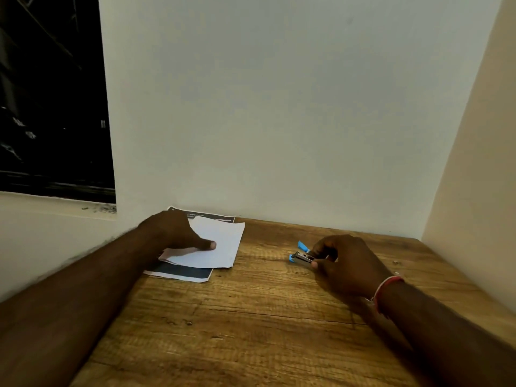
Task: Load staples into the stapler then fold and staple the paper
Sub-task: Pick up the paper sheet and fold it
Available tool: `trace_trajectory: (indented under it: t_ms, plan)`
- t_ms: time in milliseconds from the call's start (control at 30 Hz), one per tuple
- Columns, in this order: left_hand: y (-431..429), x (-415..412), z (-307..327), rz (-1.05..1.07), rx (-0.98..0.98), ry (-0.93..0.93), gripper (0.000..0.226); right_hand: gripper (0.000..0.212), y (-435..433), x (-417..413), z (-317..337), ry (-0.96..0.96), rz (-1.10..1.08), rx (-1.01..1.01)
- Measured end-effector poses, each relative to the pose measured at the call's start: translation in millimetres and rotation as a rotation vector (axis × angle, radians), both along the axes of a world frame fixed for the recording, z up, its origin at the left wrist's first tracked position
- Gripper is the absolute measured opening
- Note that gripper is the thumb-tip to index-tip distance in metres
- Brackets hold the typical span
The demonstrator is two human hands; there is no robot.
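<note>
A folded white paper (220,244) lies at the back left of the wooden table (251,317), on top of a dark printed sheet (190,272). My left hand (176,233) rests on the white paper, thumb pressing its top layer; whether the fingers grip it is hidden. A small blue and metal stapler (300,255) sits to the right of the paper with its blue top lifted open. My right hand (346,266) grips the stapler's rear end, thumb and fingers curled around it. Loose staples are not visible.
A white wall stands right behind the papers and a cream side wall closes the table's right edge. A dark window with a pale sill sits at the left. A red band circles my right wrist (386,291).
</note>
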State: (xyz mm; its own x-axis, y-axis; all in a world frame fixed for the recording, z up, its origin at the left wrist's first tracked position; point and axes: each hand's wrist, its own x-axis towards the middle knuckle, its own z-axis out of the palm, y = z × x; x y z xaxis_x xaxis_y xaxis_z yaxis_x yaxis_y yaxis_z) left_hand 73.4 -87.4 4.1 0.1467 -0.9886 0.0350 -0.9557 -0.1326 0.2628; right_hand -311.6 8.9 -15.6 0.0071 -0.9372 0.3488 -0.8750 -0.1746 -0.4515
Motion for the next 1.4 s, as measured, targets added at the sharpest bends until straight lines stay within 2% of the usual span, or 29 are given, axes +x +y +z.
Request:
trace_trajectory:
  t_ms: [133,200,267,367,467,533,600,667,733,867,1033,1167,1233,1400]
  plan:
    - [-5,4,-3,-0.007,0.010,0.125,0.124,0.009,-3,0,-3,0.005,-0.009,0.037]
    - [-9,7,-7,-0.012,-0.014,0.115,0.102,0.009,-4,0,-4,0.005,-0.014,0.041]
    - [-12,9,-9,-0.018,-0.075,0.117,0.067,0.009,-4,-1,-5,-0.001,-0.016,0.042]
    - [-13,7,-8,0.005,-0.173,0.317,0.040,0.010,-3,-2,-5,-0.004,-0.002,0.054]
    - [-6,3,-1,-0.015,-0.249,0.592,0.033,0.018,2,0,-1,-0.059,0.022,0.040]
    - [3,-4,7,-0.070,-0.294,0.802,0.027,0.022,3,0,4,-0.193,0.016,-0.046]
    - [13,-13,14,-0.154,-0.355,0.990,0.024,0.014,6,3,10,-0.432,0.019,-0.125]
    - [21,-25,19,-0.230,-0.408,1.117,0.023,0.005,9,7,15,-0.697,0.069,-0.120]
    - [28,-38,21,-0.288,-0.451,1.190,0.023,0.004,14,14,18,-0.876,0.141,-0.070]
    - [42,-62,23,-0.369,-0.509,1.229,0.017,0.014,23,23,23,-1.054,0.232,0.012]
    - [47,-76,19,-0.438,-0.549,1.219,0.010,0.012,28,24,27,-1.047,0.252,0.005]
    - [50,-78,18,-0.470,-0.552,1.179,0.008,0.023,29,23,30,-1.107,0.213,0.019]
    - [51,-77,19,-0.484,-0.536,1.147,0.010,0.030,29,23,31,-1.148,0.213,0.020]
    - [55,-78,21,-0.535,-0.424,1.189,0.019,0.028,30,24,32,-1.278,0.238,0.053]
